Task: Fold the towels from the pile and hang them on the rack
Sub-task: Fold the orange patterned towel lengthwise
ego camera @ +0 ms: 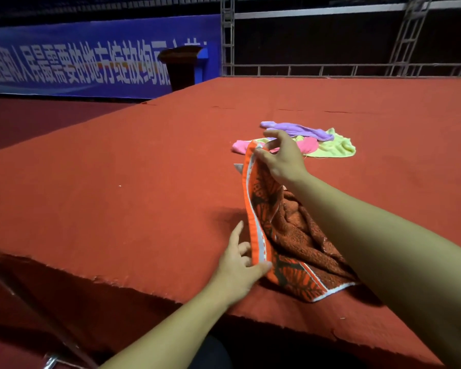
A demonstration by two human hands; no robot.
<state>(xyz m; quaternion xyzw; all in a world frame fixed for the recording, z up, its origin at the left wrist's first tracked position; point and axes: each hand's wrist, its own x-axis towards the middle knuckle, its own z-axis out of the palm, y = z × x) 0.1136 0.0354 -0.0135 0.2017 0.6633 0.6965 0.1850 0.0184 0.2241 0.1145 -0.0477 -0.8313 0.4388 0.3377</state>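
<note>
Both hands pinch one towel [290, 235] edge: left hand [240, 270] near corner, right hand [282, 158] far. Folding starts; next, I judge, spread it flat short of the pile [328, 142].

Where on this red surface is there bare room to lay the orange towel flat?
Bare: the red surface left of the orange towel, out to its left edge. Crowded: the towel pile behind the right hand.

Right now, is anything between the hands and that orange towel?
No. Both hands already hold the orange towel: the right hand pinches its top corner, the left hand its lower edge. No rack is in view.
</note>
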